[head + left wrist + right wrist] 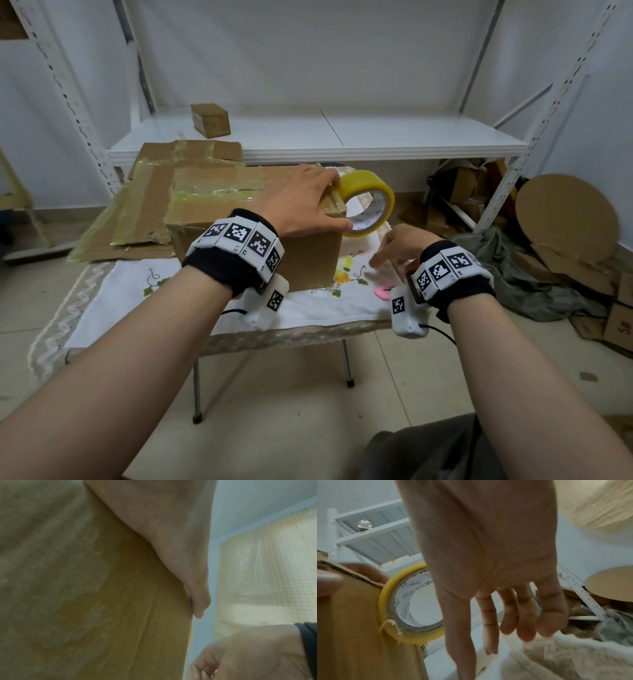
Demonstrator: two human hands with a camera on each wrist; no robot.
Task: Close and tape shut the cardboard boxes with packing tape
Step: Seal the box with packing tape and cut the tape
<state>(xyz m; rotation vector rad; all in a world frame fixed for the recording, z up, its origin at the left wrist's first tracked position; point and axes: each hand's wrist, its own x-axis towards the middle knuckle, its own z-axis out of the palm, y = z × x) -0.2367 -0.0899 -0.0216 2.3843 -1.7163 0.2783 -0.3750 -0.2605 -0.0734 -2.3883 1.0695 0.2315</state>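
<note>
A brown cardboard box [308, 260] stands on the cloth-covered table, its top covered with yellowish tape. My left hand [318, 205] grips the box's top right corner, fingers over the top and thumb on the near face. A yellow packing tape roll [368, 192] hangs against that corner, touching my fingertips. The right wrist view shows the roll [385, 601] beside the box's edge [351, 628]. My right hand [394, 245] hovers low to the right of the box with fingers spread and holds nothing. In the left wrist view only the box face [85, 601] and my thumb [197, 595] show.
Flattened, taped cardboard sheets [154, 192] lie behind and left of the box. A small box [210, 120] sits on the white shelf [376, 137]. A pink object [383, 292] lies on the tablecloth [171, 301] under my right wrist. Cardboard scraps [565, 219] pile on the floor at right.
</note>
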